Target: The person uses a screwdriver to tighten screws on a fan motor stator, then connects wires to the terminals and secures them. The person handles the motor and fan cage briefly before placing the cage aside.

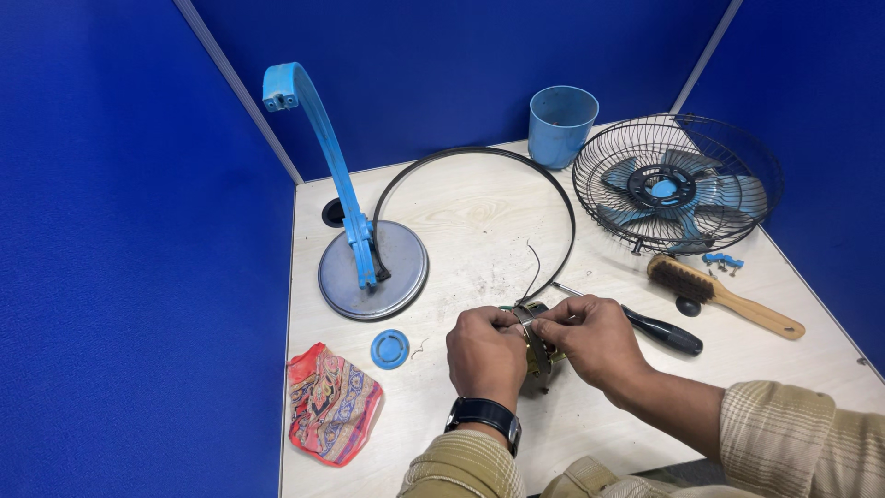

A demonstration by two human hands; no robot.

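Blue cup upright at the table's far edge, beside the fan cage; the inside that shows holds nothing. Cage encloses blue blades. No packages or labels legible.

Left hand, watch on wrist, and right hand meet near the table's front edge, both curled and pinching a small motor between fingertips. Motor is mostly hidden; metal bracket and black wires show, wires rising toward the black ring.

Screwdriver lies just right of the right hand. Brush beyond it, small blue screws near its bristles. Blue stand on round grey base to the left; blue cap and patterned cloth nearer.
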